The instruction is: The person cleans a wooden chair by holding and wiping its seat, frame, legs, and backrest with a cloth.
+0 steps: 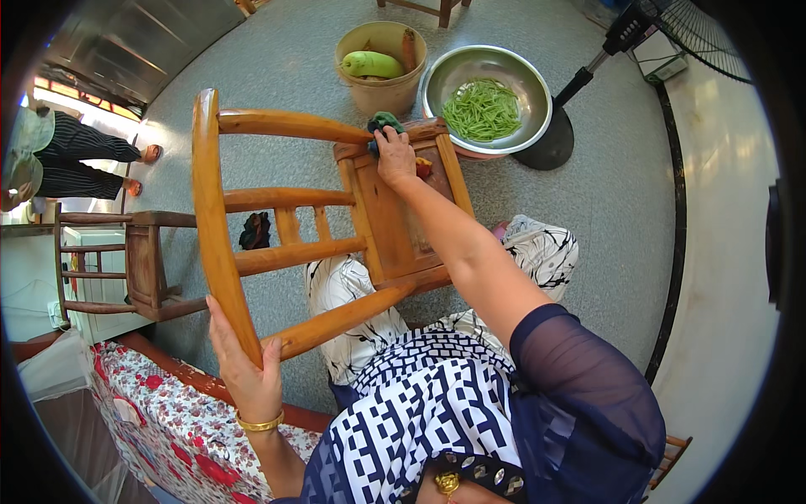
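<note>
In front of my knees is a varnished wooden chair (208, 208), its slatted back towards the left and its panelled seat (390, 233) between my legs. My left hand (245, 359) grips the end of the chair's top rail, thumb on one side and fingers on the other. A bunched dark green cloth (384, 121) is under the fingers of my right hand (395, 154), pressed where a back post meets the seat. Beside that wrist, a small red and yellow item (424, 167) shows on the seat, partly hidden by my forearm. The chair's legs are mostly hidden.
Beyond the chair stand a bucket (381, 94) holding a pale green gourd (373, 64) and a steel basin (434, 101) of cut green beans (482, 110). A pedestal fan (546, 148) is at right. Left are a darker chair (145, 264), a dark cloth (255, 231), a bed (182, 428) and a standing person (82, 154).
</note>
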`<move>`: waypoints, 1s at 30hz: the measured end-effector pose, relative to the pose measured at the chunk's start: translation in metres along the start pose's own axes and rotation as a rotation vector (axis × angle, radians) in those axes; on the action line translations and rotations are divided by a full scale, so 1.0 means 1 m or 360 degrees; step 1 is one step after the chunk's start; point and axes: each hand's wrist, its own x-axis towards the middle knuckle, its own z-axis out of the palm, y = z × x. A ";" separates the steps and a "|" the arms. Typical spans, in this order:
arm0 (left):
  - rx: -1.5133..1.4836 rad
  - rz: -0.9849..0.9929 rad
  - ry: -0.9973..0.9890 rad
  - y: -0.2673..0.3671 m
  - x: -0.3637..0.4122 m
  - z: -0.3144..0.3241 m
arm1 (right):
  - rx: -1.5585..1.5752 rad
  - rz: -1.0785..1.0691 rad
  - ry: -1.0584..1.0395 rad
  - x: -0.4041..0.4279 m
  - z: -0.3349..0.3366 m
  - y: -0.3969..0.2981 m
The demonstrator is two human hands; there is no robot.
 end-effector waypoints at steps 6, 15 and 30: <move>-0.0006 -0.0029 0.0022 0.003 -0.002 0.000 | -0.0073 -0.0073 -0.0168 -0.030 -0.008 0.003; -0.0009 0.0039 0.0084 0.001 -0.005 0.005 | -0.0104 -0.0402 -0.0272 -0.125 -0.036 0.009; -0.0115 -0.0023 0.0120 0.036 -0.049 0.013 | 0.0605 -0.0321 0.0038 -0.120 -0.063 -0.020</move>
